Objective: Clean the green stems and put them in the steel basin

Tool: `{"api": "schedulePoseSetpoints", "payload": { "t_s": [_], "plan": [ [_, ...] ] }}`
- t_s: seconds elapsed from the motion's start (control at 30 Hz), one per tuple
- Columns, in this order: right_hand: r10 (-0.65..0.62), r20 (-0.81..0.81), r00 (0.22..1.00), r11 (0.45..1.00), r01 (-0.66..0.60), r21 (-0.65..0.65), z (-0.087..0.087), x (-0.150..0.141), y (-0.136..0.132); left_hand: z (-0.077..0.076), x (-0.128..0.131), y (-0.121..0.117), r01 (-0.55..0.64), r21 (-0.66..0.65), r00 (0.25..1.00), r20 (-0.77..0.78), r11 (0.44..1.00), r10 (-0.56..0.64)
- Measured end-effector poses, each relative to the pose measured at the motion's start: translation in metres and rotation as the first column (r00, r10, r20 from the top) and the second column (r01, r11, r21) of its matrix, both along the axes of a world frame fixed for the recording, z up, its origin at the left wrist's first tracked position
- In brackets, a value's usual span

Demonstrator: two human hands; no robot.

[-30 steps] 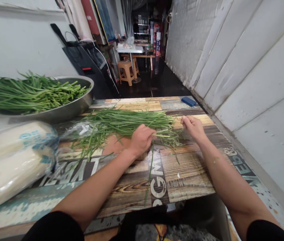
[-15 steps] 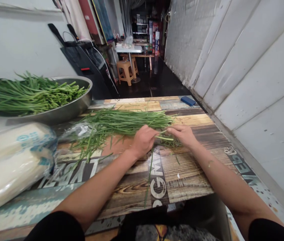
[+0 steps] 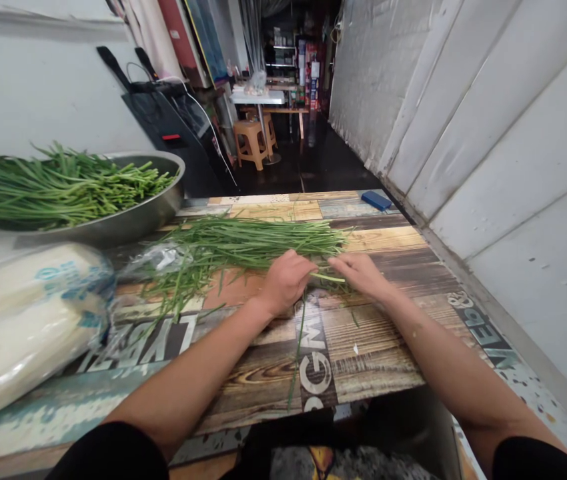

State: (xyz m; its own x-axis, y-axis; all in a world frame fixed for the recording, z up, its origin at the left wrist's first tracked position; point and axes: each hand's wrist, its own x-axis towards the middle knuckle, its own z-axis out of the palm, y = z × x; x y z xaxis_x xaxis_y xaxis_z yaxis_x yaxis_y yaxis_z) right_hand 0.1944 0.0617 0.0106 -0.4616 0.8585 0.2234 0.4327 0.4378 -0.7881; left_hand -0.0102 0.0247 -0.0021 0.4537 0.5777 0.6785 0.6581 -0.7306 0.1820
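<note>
A stalk (image 3: 331,278) is gripped by the left hand (image 3: 287,279), fingers curled. Beside it the right hand (image 3: 362,272) is held with fingers drawn together; whether anything is pinched cannot be told. The greens (image 3: 253,241) are laid on the surface (image 3: 373,353), just beyond the left hand.

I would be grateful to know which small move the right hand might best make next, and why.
Perhaps the right hand should lightly pinch the pale stalk end: it sticks out from the left hand, which grips the stalk, and the right hand is close beside it.
</note>
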Motion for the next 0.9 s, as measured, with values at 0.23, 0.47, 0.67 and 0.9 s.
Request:
{"api": "schedulePoseSetpoints", "payload": {
  "t_s": [0.23, 0.47, 0.67, 0.9],
  "plan": [
    [-0.298, 0.075, 0.952, 0.918, 0.264, 0.295, -0.023, 0.021, 0.033, -0.002, -0.005, 0.002, -0.217, 0.013, 0.959, 0.19, 0.976, 0.21],
    [-0.286, 0.233, 0.93, 0.861, 0.143, 0.488, -0.029, 0.002, 0.029, -0.006, -0.006, 0.003, -0.357, -0.103, 0.834, 0.413, 0.928, 0.367],
    [-0.084, -0.051, 0.995, 0.929, 0.097, 0.358, -0.008, -0.004, 0.009, -0.003, -0.007, 0.003, -0.281, 0.017, 0.924, 0.274, 0.959, 0.266],
    [0.031, -0.175, 0.984, 0.985, 0.0, 0.172, 0.001, -0.006, 0.0, -0.001, -0.008, 0.002, -0.111, -0.071, 0.975, 0.185, 0.991, 0.123]
  ]
}}
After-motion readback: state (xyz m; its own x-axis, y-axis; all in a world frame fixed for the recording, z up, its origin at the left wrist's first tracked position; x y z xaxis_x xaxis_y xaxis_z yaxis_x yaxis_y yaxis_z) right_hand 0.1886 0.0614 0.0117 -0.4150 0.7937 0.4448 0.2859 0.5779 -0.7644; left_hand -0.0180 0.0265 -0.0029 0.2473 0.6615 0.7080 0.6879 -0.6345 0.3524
